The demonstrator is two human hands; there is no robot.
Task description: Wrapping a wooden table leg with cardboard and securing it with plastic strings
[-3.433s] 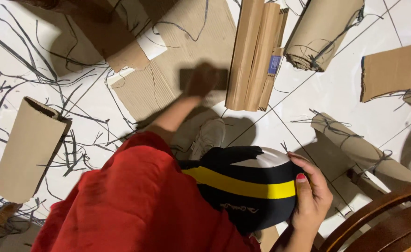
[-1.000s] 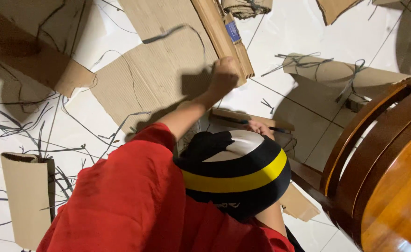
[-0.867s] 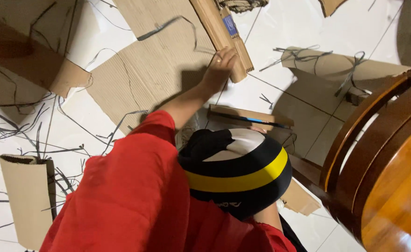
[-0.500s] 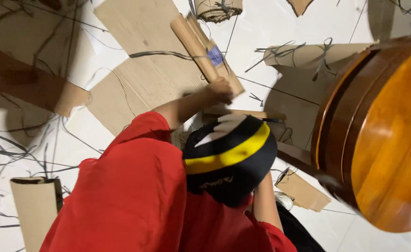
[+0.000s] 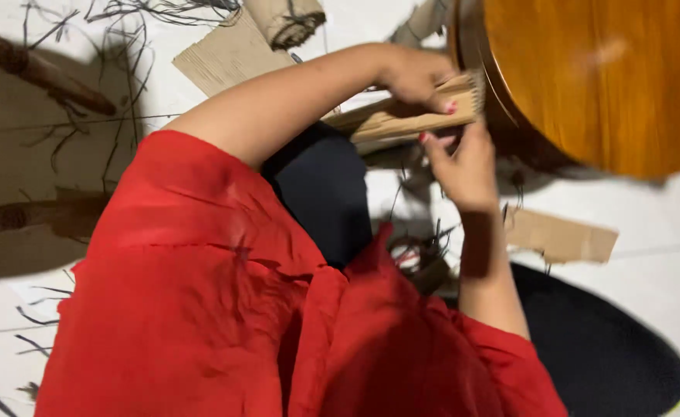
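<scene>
Both my hands hold a folded brown cardboard bundle (image 5: 390,122) just in front of my body. My left hand (image 5: 416,74) comes across from the left and grips the bundle's upper edge. From below, my right hand (image 5: 459,160) with red nails grips the same bundle near its right end. That end lies against the rim of a polished wooden piece of furniture (image 5: 587,77). My red sleeves and dark clothing (image 5: 324,193) fill the lower part of the view. The frame is blurred.
A cardboard roll (image 5: 286,19) and a flat corrugated sheet (image 5: 224,58) lie on the white tiled floor at the top. A small cardboard offcut (image 5: 560,235) lies to the right. Thin dark strips (image 5: 147,11) litter the floor. A dark rounded object (image 5: 602,355) sits at lower right.
My left hand picked the folded cardboard bundle off the floor and brought it close. My right hand has come up and taken hold of it too. The view swung toward the wooden furniture.
</scene>
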